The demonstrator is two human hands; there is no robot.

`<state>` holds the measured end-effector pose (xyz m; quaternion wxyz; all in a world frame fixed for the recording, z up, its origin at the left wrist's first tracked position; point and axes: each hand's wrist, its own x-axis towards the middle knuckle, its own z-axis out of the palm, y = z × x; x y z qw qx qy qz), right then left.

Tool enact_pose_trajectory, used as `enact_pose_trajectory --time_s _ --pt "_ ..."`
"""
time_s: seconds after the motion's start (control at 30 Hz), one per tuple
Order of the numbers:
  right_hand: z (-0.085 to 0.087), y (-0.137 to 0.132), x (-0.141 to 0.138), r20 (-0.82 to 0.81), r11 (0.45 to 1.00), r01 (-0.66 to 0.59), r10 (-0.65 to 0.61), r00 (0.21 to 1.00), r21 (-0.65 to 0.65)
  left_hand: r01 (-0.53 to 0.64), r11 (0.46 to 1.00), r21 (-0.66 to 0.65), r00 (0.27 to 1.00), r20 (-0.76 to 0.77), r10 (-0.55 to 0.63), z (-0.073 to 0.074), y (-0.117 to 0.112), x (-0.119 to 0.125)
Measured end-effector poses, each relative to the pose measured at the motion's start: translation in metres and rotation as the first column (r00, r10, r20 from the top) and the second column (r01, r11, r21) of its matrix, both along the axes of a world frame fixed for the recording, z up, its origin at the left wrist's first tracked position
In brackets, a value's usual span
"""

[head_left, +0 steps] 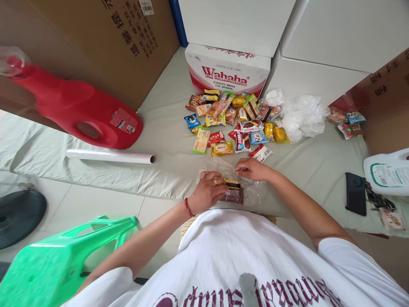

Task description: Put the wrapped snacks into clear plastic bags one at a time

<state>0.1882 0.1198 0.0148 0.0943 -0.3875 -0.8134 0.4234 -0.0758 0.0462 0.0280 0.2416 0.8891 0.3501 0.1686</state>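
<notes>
Pale grey-green cloth (169, 123) covers the surface, and here's the left hand (208, 192) with fingers curled over a dark brown wrapped snack (234, 196) and a yellow-and-black wrapped one (232, 184), whether gripping I can't tell! Right hand (254, 169) now, thumb and fingertips pinching the crinkled clear plastic film (254, 192) spread about them, and just beyond comes a loose heap of colourful wrapped snacks (230, 115), crumpled translucent plastic bags (300, 119) beside it, a white-and-red cardboard box (228, 70) behind.

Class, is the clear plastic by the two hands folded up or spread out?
Spread out, though wrinkled: it shows beyond the left hand and extends right of the brown packet as clear plastic.
</notes>
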Motion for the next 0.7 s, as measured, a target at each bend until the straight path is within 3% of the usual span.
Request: enact_pose_trajectory --time_s 0.13,0.27,0.43,0.57,0.63,0.7 --pt "-0.003 0.002 -0.002 -0.054 0.997 0.071 -0.07 0.996 0.013 -0.057 0.998 -0.014 0.998 -0.008 0.057 0.001 0.023 0.008" --pt "-0.004 0.002 -0.004 -0.156 0.973 0.221 -0.208 0.965 0.07 -0.106 0.994 -0.02 0.993 -0.06 0.105 -0.008 0.046 0.018" --pt "0.009 -0.006 -0.008 -0.173 0.921 0.356 -0.329 0.928 0.159 -0.237 0.972 0.005 0.961 -0.143 0.235 -0.021 0.051 0.029" --pt "0.016 -0.032 -0.014 -0.124 0.945 0.227 -0.202 0.971 0.234 -0.473 0.877 0.087 0.873 -0.088 0.48 -0.03 0.043 0.031" --pt "0.014 -0.049 -0.017 -0.052 0.964 0.06 -0.048 0.997 0.259 -0.519 0.849 0.094 0.849 -0.055 0.525 -0.034 0.043 0.027" --pt "0.009 -0.063 -0.019 0.078 0.958 -0.116 0.099 0.992 0.261 -0.514 0.857 0.026 0.854 -0.075 0.514 -0.038 0.05 0.017"
